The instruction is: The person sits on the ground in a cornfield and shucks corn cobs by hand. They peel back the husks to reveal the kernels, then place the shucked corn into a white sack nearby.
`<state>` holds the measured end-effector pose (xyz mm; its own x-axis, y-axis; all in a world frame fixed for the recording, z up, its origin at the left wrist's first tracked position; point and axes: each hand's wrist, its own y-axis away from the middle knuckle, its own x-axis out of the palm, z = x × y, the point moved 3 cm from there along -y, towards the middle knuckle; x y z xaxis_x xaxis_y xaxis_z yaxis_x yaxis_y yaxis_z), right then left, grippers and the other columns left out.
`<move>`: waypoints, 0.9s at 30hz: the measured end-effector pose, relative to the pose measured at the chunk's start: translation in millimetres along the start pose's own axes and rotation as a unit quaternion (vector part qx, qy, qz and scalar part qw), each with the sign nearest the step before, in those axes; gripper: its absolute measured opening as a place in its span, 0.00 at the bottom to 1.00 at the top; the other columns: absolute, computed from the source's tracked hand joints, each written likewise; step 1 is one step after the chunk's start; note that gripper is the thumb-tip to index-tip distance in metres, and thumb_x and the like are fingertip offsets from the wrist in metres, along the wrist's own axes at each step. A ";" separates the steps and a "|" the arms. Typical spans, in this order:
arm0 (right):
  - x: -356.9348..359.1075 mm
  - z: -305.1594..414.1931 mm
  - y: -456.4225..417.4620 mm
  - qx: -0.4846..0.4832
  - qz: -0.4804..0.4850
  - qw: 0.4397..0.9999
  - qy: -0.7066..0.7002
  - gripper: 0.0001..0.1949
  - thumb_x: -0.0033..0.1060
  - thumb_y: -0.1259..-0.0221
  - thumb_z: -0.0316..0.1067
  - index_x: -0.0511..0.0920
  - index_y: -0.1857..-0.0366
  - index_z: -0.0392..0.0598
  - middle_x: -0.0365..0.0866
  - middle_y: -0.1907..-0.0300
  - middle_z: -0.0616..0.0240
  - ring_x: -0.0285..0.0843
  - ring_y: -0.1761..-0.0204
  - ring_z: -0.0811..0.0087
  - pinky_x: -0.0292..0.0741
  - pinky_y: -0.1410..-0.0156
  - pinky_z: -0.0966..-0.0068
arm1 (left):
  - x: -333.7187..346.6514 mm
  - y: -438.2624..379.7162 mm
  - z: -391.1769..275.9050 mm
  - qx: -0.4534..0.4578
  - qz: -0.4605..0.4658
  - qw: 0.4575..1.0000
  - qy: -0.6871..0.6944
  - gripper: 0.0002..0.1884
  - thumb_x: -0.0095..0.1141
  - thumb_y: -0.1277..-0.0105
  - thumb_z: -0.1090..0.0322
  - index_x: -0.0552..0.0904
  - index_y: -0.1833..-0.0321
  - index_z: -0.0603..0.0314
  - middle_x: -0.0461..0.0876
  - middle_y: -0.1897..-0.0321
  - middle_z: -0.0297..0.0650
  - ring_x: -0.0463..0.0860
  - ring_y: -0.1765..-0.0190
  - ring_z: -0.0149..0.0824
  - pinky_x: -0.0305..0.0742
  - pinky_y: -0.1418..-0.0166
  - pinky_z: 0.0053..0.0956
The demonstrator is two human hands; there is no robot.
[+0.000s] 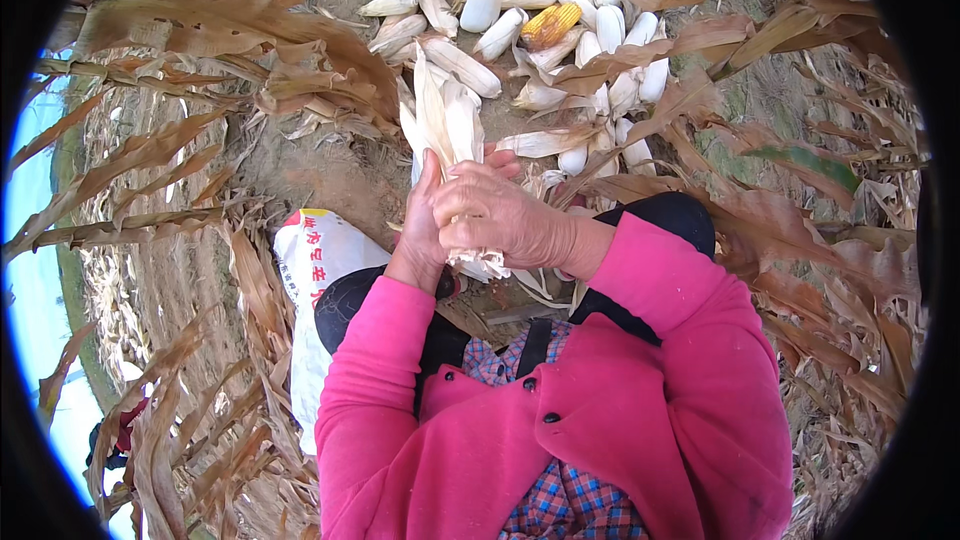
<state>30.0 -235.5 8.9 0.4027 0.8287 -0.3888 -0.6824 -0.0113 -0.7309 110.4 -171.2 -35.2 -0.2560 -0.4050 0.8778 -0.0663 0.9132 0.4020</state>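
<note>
Between my two hands is an ear of corn in pale, dry husk (442,116), its husk leaves pointing away from me. My left hand (421,221) lies along its left side, with some fingers behind the husk. Across its near part my right hand (502,217) is closed, and a ragged pale end sticks out below the fist. Whether the husk is loosened from the ear cannot be told. Beyond my hands, a pile of husked-over ears (465,67) lies on the soil, with one bare yellow corn cob (551,26) on it.
Dry corn stalks with brown leaves (202,7) reach in from the left, and more leaves (810,225) from the right. A white sack with writing (307,360) lies beside my left knee. At the far lower left, another person (124,431) is partly visible behind leaves.
</note>
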 end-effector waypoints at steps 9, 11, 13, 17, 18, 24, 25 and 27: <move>28.1 -4.4 20.0 0.074 0.177 0.981 -0.031 0.18 0.69 0.54 0.39 0.73 0.60 0.46 0.72 0.55 0.59 0.69 0.45 0.58 0.63 0.35 0.59 | -39.1 7.8 -34.3 0.203 -0.139 0.958 -0.146 0.19 0.53 0.33 0.64 0.70 0.42 0.63 0.75 0.70 0.37 0.77 0.70 0.33 0.77 0.55 0.31; 27.5 -10.1 28.4 0.133 0.242 0.956 -0.095 0.22 0.70 0.53 0.44 0.73 0.57 0.46 0.72 0.53 0.58 0.69 0.43 0.57 0.63 0.35 0.62 | -61.1 8.5 -50.3 0.242 -0.270 0.905 -0.222 0.17 0.53 0.34 0.70 0.72 0.44 0.63 0.75 0.71 0.35 0.76 0.71 0.32 0.78 0.57 0.30; 19.1 -18.4 28.5 0.304 0.162 0.934 -0.092 0.29 0.68 0.51 0.48 0.69 0.48 0.44 0.72 0.47 0.54 0.68 0.41 0.54 0.63 0.34 0.65 | -68.4 10.9 -51.9 0.252 -0.243 0.912 -0.213 0.15 0.51 0.35 0.73 0.74 0.45 0.62 0.79 0.63 0.37 0.79 0.63 0.32 0.75 0.52 0.29; 43.4 -47.6 39.2 0.450 0.100 0.887 -0.014 0.36 0.69 0.54 0.48 0.64 0.42 0.43 0.69 0.42 0.49 0.67 0.40 0.51 0.64 0.35 0.65 | -56.9 9.6 -23.0 0.248 -0.163 0.913 -0.281 0.18 0.51 0.33 0.68 0.72 0.41 0.63 0.78 0.48 0.39 0.75 0.47 0.30 0.68 0.41 0.27; 57.6 -53.6 46.1 0.453 0.107 0.884 -0.036 0.34 0.68 0.56 0.45 0.65 0.43 0.41 0.73 0.47 0.46 0.71 0.44 0.49 0.68 0.39 0.65 | -48.3 13.7 -13.5 0.228 -0.188 0.904 -0.307 0.19 0.49 0.31 0.65 0.71 0.40 0.64 0.75 0.45 0.41 0.73 0.44 0.31 0.66 0.38 0.27; 76.4 -80.6 66.9 0.505 -0.036 0.844 -0.177 0.23 0.58 0.49 0.35 0.69 0.48 0.39 0.79 0.62 0.52 0.79 0.60 0.57 0.74 0.51 0.65 | -77.2 0.9 -11.1 0.177 -0.183 0.865 -0.432 0.29 0.50 0.32 0.52 0.66 0.35 0.66 0.70 0.40 0.44 0.66 0.37 0.35 0.55 0.31 0.30; 78.5 -89.0 74.2 0.515 -0.052 0.833 -0.196 0.22 0.57 0.49 0.34 0.69 0.48 0.39 0.79 0.62 0.53 0.79 0.61 0.59 0.74 0.52 0.66 | -78.6 1.0 -13.7 0.190 -0.170 0.839 -0.482 0.31 0.51 0.33 0.50 0.65 0.35 0.66 0.69 0.39 0.44 0.65 0.36 0.36 0.53 0.31 0.31; 73.4 -113.5 97.2 0.563 -0.058 0.813 -0.139 0.22 0.55 0.49 0.33 0.71 0.48 0.39 0.80 0.61 0.53 0.80 0.61 0.63 0.75 0.52 0.69 | -106.1 2.7 -29.8 0.162 -0.262 0.824 -0.476 0.32 0.50 0.33 0.49 0.63 0.36 0.68 0.68 0.39 0.47 0.63 0.35 0.37 0.54 0.31 0.33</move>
<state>62.5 -239.4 -154.3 0.4571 0.8840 -0.0986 -0.8386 0.4652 0.2833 166.1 -127.1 -119.5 -0.7407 -0.6693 -0.0580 -0.6221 0.6506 0.4355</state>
